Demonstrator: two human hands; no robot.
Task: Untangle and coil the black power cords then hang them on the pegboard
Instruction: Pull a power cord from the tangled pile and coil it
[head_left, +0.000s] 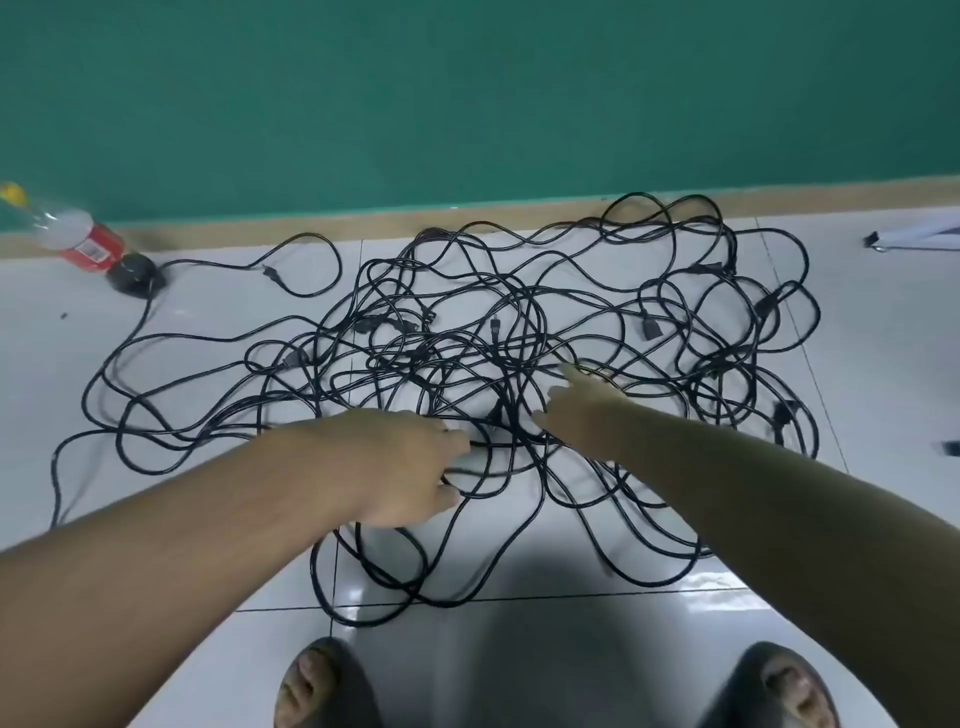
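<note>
Tangle of thin black power cords (501, 413) sprawls on white tiled floor (208, 306) ahead of both hands; left hand (410, 462) grip pinches a middle strand, right hand (576, 410) reaches straight-fingered, nearer the knot.

Plain indoor room, glossy white ceramic floor tiles (857, 364), green painted wall (467, 93), tan baseboard strip (311, 223), clear plastic bottle with red label (78, 239) lying against it.

Left hand (405, 462) fingers curled, right hand (582, 410) forefinger extended
</note>
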